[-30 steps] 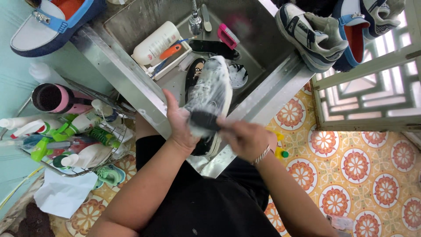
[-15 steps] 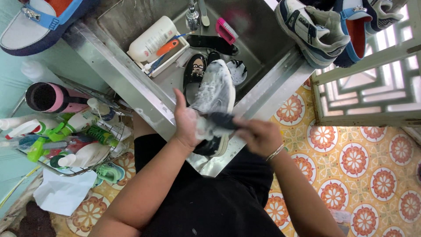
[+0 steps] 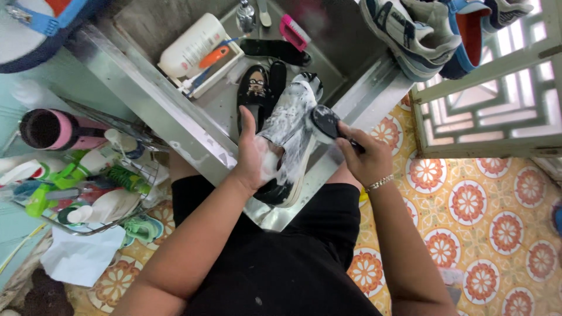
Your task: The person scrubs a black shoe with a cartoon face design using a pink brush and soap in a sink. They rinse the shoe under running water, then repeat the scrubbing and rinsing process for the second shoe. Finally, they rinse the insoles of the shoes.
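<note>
A soapy grey-and-white sneaker rests over the front edge of a steel sink, toe pointing away. My left hand grips its heel end, foam on the fingers. My right hand holds a black scrub brush against the shoe's right side near the toe. A silver bracelet sits on my right wrist. Black insoles lie in the basin just beyond the shoe.
In the sink: a white bottle, an orange-handled brush, a pink brush. More sneakers sit on the right ledge. A wire rack of bottles stands left. Patterned floor tiles lie on the right.
My right hand has carried the brush from the shoe's heel area up toward its toe side. The left hand keeps its grip on the heel.
</note>
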